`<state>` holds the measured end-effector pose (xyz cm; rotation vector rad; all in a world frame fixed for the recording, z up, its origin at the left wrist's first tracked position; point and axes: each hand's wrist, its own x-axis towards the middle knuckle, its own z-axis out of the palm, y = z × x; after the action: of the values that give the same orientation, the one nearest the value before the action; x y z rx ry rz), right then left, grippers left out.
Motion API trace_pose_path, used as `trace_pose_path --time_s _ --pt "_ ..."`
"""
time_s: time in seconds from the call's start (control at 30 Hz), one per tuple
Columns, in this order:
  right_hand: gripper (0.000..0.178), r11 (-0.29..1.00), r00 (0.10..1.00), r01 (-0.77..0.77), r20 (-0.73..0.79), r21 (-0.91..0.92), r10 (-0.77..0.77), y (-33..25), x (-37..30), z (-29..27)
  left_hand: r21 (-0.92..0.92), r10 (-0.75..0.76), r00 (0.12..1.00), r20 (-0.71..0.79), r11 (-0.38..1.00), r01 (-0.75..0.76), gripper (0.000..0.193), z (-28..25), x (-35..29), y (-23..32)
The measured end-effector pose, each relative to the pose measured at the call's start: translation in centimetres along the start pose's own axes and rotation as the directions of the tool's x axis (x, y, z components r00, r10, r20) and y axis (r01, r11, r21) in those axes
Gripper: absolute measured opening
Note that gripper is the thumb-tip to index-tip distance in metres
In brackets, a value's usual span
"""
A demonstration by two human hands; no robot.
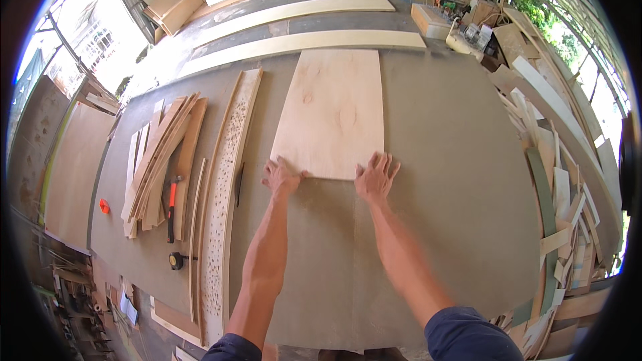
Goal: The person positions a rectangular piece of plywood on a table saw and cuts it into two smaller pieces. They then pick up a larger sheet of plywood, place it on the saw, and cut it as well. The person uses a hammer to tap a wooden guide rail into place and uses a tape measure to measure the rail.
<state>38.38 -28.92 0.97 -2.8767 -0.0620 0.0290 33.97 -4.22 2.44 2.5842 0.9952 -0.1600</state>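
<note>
A pale plywood panel [331, 117] lies flat on the large grey-brown tabletop [455, 160], its long sides running away from me. My left hand [282, 175] rests at its near left corner, fingers spread beside the left edge and thumb along the near edge. At the near right corner my right hand [376, 177] touches the panel, with the fingers splayed over and past the right edge. Neither hand is wrapped round it. To the left lies a long narrow board [231, 160] dotted with holes or dark spots, and beside that a thin wooden strip [197, 241].
Left on the table are a stack of wood strips [160, 160], an orange-and-black hammer [172, 207], a tape measure [176, 261] and a small orange object [104, 206]. Two long pale boards [301, 41] lie beyond the panel. Piled offcuts [568, 180] flank the right edge.
</note>
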Motion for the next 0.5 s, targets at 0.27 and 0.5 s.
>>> trace_pose_path --time_s 0.27,0.5 --pt "0.073 0.968 0.975 -0.218 0.063 0.123 0.211 5.5 -16.6 -5.3 -0.033 -0.078 0.996 0.05 0.996 0.08 0.116 0.5 -17.5 -3.8" --pt "0.074 0.865 0.88 -0.476 0.094 0.159 0.466 13.8 -28.3 -6.8 -0.55 -0.33 0.944 -0.006 0.79 0.272 0.096 3.5 -32.9 -10.8"
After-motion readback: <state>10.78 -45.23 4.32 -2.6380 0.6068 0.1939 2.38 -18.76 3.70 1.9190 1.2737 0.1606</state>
